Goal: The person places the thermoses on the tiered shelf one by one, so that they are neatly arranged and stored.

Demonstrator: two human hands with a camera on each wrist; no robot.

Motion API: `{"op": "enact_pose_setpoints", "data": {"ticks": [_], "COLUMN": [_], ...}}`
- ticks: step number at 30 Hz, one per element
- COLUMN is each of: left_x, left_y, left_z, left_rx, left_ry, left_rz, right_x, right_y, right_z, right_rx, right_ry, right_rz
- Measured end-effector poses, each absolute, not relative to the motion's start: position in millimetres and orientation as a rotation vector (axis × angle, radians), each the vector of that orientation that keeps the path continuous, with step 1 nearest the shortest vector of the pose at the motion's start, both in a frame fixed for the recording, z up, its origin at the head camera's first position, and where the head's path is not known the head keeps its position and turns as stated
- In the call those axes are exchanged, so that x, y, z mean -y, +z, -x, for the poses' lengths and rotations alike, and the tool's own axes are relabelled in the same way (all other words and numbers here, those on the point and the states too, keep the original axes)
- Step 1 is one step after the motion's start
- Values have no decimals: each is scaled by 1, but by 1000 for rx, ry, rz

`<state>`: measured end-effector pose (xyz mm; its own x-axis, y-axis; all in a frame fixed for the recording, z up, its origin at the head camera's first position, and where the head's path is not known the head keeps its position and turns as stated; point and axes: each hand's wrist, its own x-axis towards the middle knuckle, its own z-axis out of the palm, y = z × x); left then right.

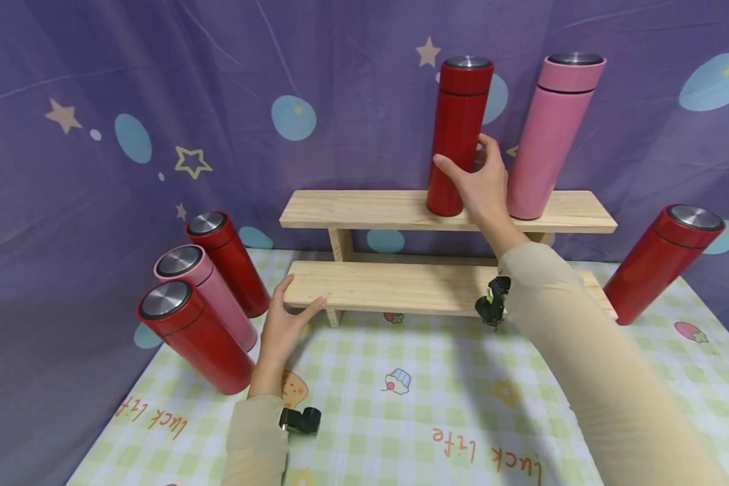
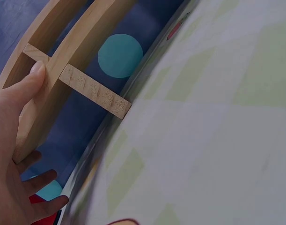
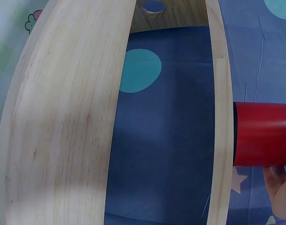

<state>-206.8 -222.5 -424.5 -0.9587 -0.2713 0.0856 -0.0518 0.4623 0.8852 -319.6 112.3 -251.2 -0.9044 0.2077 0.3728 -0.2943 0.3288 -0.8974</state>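
A two-tier wooden stand [image 1: 389, 283] stands at the back of the table. On its upper board, my right hand [image 1: 486, 189] grips a red thermos bottle [image 1: 458, 128] around its lower half. The bottle is upright, its base at the board; in the right wrist view the red bottle [image 3: 264, 133] meets the upper board's edge. A pink thermos bottle [image 1: 553, 135] stands just right of that hand. My left hand [image 1: 281, 331] holds the left end of the lower board, thumb on the front edge. In the left wrist view, its thumb [image 2: 28, 86] presses the wood while several fingers spread past the end.
Left of the stand, two red bottles [image 1: 203, 341] [image 1: 233, 266] and a pink bottle [image 1: 219, 293] stand close together beside my left hand. Another red bottle [image 1: 659, 266] is at the stand's right end. A checked tablecloth [image 1: 352, 418] covers the table; a purple curtain [image 1: 352, 54] hangs behind.
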Motion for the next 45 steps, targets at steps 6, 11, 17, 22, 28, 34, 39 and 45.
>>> {"op": "enact_pose_setpoints", "data": {"ticks": [6, 11, 17, 22, 28, 34, 39, 45], "left_x": [221, 219, 219, 220, 222, 223, 223, 223], "left_y": [-425, -426, -426, -425, -425, -426, -425, -425], "left_z": [207, 206, 206, 207, 206, 207, 208, 208], "left_rx": [2496, 2498, 2501, 2511, 2525, 2524, 2518, 2513], "left_ry": [-1518, -1519, -1511, -1507, -1479, -1479, -1483, -1485], "left_rz": [-283, -288, -294, -290, -306, -309, -298, -299], "right_x": [-112, -113, -112, -116, -127, -141, -156, -179], "right_y": [-255, -259, -262, -268, -275, -282, -293, -309], "right_z": [321, 322, 319, 312, 293, 266, 235, 205], "right_rx": [2174, 2162, 2142, 2062, 2053, 2062, 2115, 2132], "right_ry": [1599, 1584, 1642, 1757, 1798, 1815, 1788, 1733], "right_rz": [-80, -96, -107, -142, -198, -267, -293, -333]}}
